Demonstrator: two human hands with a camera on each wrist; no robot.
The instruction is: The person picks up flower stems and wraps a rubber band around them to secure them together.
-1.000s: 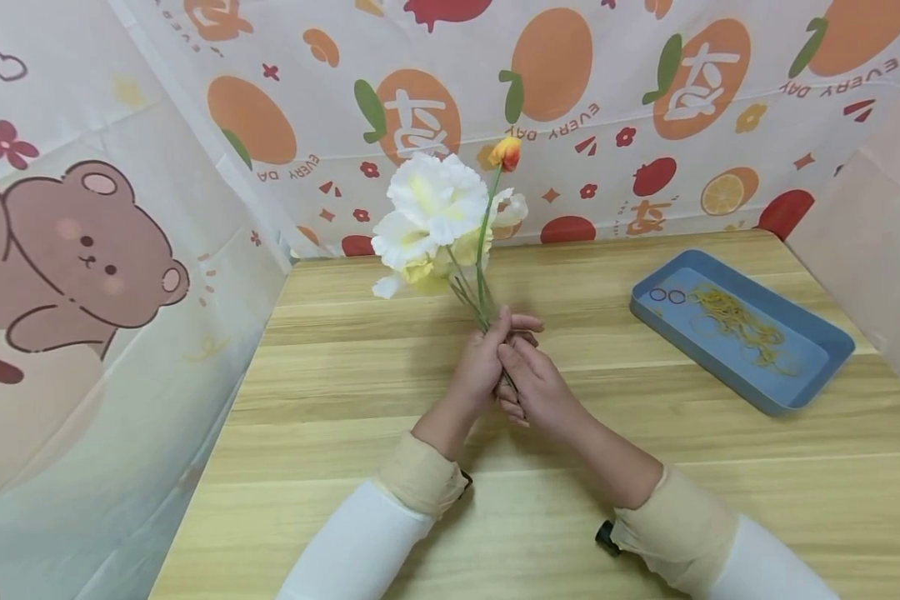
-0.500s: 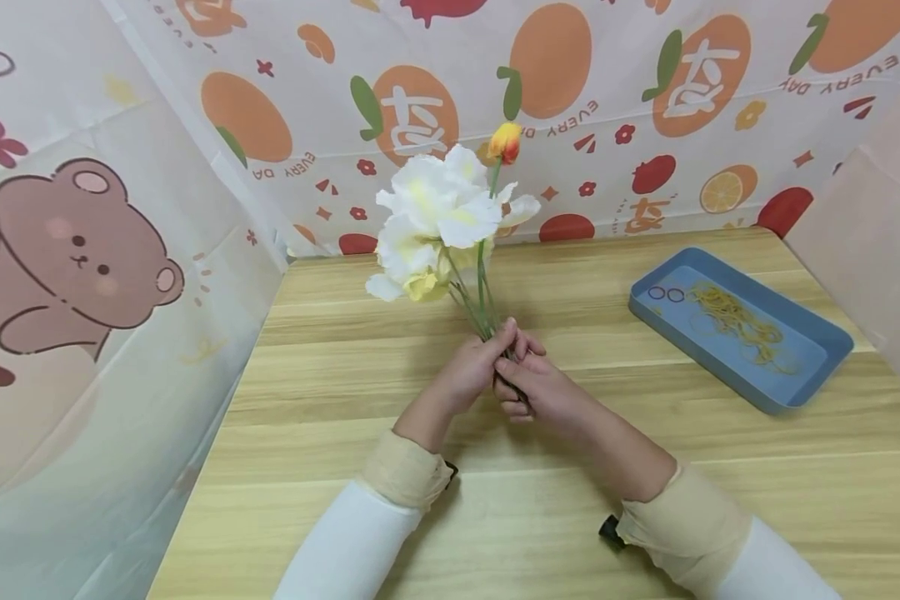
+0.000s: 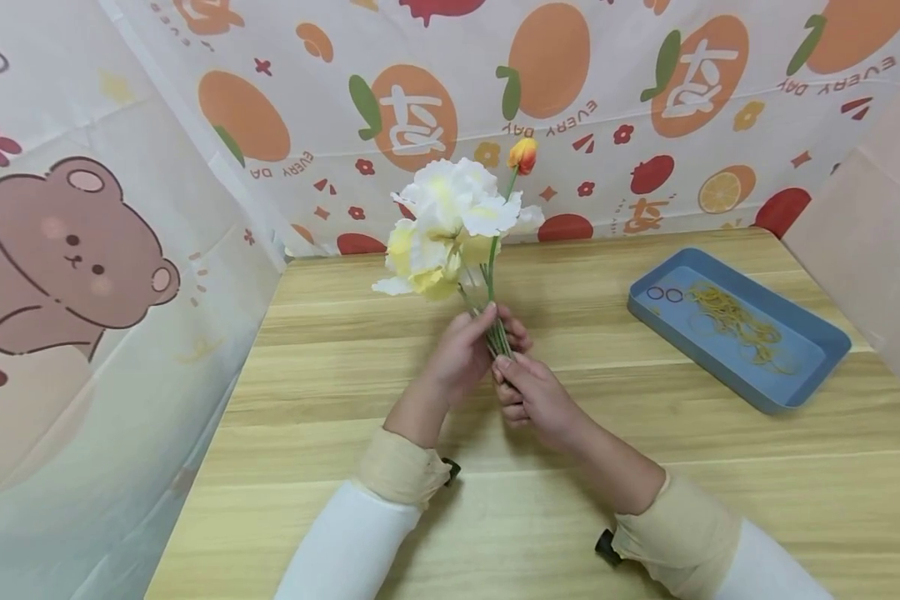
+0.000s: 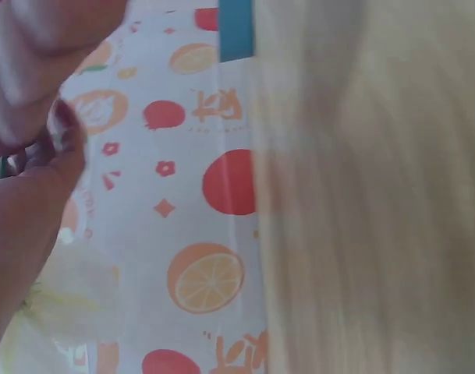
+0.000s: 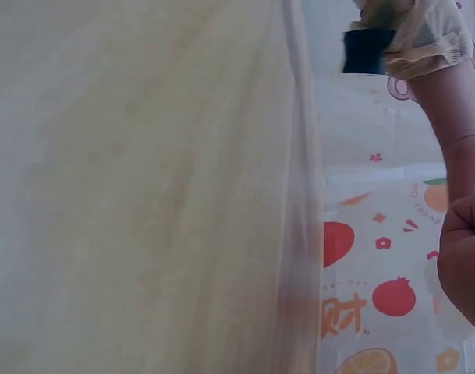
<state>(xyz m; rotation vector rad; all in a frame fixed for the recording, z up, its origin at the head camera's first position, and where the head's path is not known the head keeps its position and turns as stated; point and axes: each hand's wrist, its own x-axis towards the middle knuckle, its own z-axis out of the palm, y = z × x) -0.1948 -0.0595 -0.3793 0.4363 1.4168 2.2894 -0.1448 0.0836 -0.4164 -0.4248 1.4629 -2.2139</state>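
Observation:
A bunch of artificial flowers stands slightly tilted over the table, with ruffled white and pale yellow blooms (image 3: pixel 457 200) and one orange-yellow tulip bud (image 3: pixel 523 156). My left hand (image 3: pixel 461 354) holds the green stems (image 3: pixel 498 340) just below the blooms, thumb on the near side and fingers behind. Lower down, my right hand (image 3: pixel 537 396) grips the stem ends, thumb pressed on top; most of the ends are hidden in it. In the left wrist view a white petal (image 4: pixel 58 304) hangs blurred beside the hands.
To the right on the wooden table (image 3: pixel 307 433) lies a blue tray (image 3: pixel 742 392). It holds a tangle of yellowish rubber bands (image 3: pixel 735 321) and two small dark red rings (image 3: pixel 664 294). A printed cloth (image 3: pixel 472 108) hangs along the table's back edge.
My left hand has shifted a little higher on the stems, away from the right hand, uncovering more stem between them. The flowers have turned slightly and the tulip bud leans further right.

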